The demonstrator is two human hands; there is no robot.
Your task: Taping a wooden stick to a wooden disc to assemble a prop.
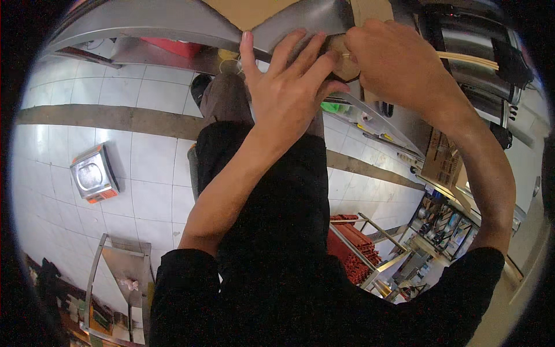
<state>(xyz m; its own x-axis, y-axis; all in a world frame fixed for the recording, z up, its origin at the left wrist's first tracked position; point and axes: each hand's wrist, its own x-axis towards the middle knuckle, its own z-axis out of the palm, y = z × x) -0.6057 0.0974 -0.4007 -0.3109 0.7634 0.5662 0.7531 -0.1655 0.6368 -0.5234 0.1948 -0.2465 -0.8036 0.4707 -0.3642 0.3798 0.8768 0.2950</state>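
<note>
My right hand (399, 63) is closed around a few thin pale wooden sticks (471, 59). They look like skewers; their long ends stick out to the right of the fist, and a short tip shows on its left. My left hand (286, 84) lies beside it at the grey metal counter edge (162, 20), fingers stretched out and spread. Between the two hands is a rounded brownish piece (347, 68), partly covered by my fingers; its kind is unclear. The left index finger and thumb are against or very close to it.
Black and metal equipment (474, 34) stands at the upper right, above a cardboard box (442, 156). A kitchen scale (93, 173) sits on the white tiled floor at left. Metal-framed carts stand lower left (144, 277) and right, the right one beside red slatted pieces (352, 248).
</note>
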